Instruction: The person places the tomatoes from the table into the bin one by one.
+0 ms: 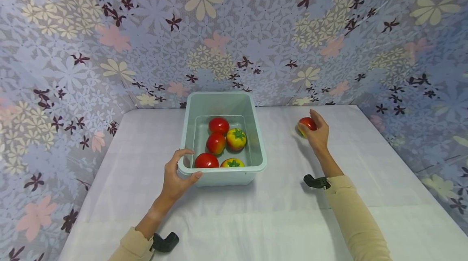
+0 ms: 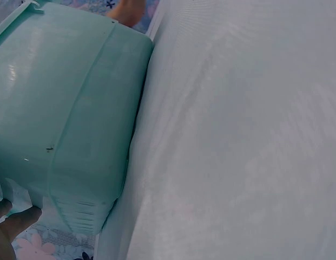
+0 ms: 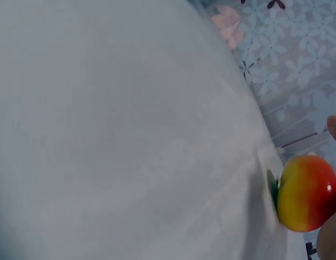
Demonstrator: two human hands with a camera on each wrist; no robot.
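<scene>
A pale green plastic tub (image 1: 223, 177) stands on the table, with several red-and-yellow toy tomatoes (image 1: 216, 143) inside it. Two of these show a green leafy top. My left hand (image 1: 177, 177) grips the tub's near left corner, its fingers over the rim and the thumb against the front. In the left wrist view the tub's side wall (image 2: 86, 108) fills the left part. Off to the right, my right hand (image 1: 317, 133) holds another toy tomato (image 3: 305, 194) between thumb and fingers, low at the table surface. One finger stands off from the tomato.
White cloth (image 1: 285, 228) covers the table. Flowered fabric (image 1: 234, 29) rises behind it and along both sides. Each wrist carries a black camera mount, one on the left (image 1: 165, 242) and one on the right (image 1: 316, 182).
</scene>
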